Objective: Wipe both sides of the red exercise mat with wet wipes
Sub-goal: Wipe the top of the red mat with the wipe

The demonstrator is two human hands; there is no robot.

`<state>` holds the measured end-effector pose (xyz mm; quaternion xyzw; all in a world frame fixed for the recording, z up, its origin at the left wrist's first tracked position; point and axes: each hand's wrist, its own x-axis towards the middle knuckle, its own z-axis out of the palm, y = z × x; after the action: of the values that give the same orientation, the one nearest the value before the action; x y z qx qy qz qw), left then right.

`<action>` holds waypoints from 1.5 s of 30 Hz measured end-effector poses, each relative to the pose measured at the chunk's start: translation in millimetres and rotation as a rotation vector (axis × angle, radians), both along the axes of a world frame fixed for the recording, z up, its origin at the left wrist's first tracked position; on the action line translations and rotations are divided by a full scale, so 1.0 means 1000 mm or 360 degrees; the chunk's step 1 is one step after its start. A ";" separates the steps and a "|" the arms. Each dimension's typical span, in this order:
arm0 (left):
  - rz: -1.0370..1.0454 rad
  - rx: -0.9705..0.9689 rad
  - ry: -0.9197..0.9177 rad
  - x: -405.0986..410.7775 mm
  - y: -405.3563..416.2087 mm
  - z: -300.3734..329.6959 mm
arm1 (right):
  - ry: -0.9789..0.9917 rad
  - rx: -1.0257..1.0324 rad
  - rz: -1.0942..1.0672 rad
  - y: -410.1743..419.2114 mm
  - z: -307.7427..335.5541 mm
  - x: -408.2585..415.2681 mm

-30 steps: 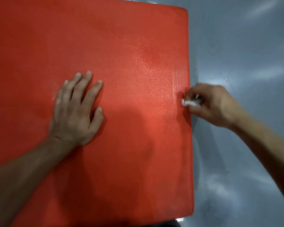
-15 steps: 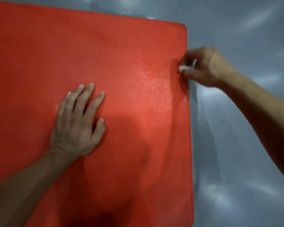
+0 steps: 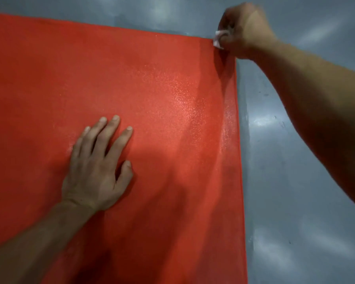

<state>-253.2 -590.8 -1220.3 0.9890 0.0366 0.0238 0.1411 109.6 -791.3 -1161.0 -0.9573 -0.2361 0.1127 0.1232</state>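
The right hand (image 3: 244, 31) is now sitting at the mat's far right corner, upper right of the frame, having slid up the right edge from mid-frame a second ago. Its fingers are curling tight around a white wipe (image 3: 218, 38), which is poking out leftward and touching the corner. The left hand (image 3: 96, 167) is staying flat, fingers spread, on the red mat (image 3: 131, 68) at lower centre, over the grey floor (image 3: 295, 181).

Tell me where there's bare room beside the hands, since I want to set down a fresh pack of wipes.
The grey floor right of the red mat lies bare below the right forearm. Bare floor also runs beyond the mat's far edge. It is crowded at the far right corner, where the right hand grips the wet wipe; the left hand presses mid-mat.
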 end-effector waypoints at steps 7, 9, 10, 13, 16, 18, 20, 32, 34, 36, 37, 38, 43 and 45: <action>0.0019 0.0003 0.0038 0.001 0.000 0.001 | 0.0160 -0.0187 0.0051 0.006 0.008 0.003; 0.0019 0.0005 0.0046 0.002 0.000 0.001 | 0.0523 -0.0396 0.0123 0.002 0.020 0.001; 0.0021 0.0005 0.0042 0.002 0.000 0.001 | 0.0718 -0.0478 0.0137 0.002 0.025 0.000; 0.0009 0.0009 0.0036 0.002 0.001 0.001 | 0.0713 -0.0374 0.0070 0.009 0.030 0.007; 0.0022 0.0002 0.0037 0.001 0.000 0.002 | 0.0368 -0.0081 -0.0036 0.022 0.025 0.006; 0.0021 0.0002 0.0033 0.001 0.000 0.002 | 0.0411 -0.0033 -0.0066 0.025 0.019 0.004; 0.0020 -0.0003 0.0034 0.001 0.000 0.002 | 0.0527 -0.0063 -0.0022 0.021 0.019 -0.002; 0.0036 -0.0011 0.0012 -0.001 0.000 -0.001 | 0.0505 0.0058 -0.0080 0.011 0.027 -0.004; 0.0037 -0.0019 0.0015 -0.001 0.000 -0.001 | 0.0489 -0.0005 -0.0033 0.013 0.023 -0.015; 0.0047 -0.0015 0.0027 -0.001 -0.002 0.000 | 0.0434 -0.0153 0.0126 0.008 0.022 -0.022; 0.0050 -0.0014 0.0026 -0.001 -0.002 0.000 | 0.0469 -0.0258 0.0226 0.005 0.026 -0.028; 0.0055 -0.0015 0.0021 -0.001 -0.002 0.000 | 0.0556 -0.0398 0.0292 0.005 0.031 -0.033; 0.0037 -0.0008 -0.0009 -0.002 -0.001 -0.001 | 0.0555 -0.0381 0.0290 0.010 0.045 -0.026; 0.0035 -0.0011 -0.0024 -0.002 -0.001 -0.002 | 0.0353 -0.0271 0.0203 0.014 0.043 -0.025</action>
<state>-255.3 -591.9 -1222.2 0.9879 0.0466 0.0326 0.1445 84.8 -777.7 -1118.4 -0.9290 -0.2710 0.2450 0.0594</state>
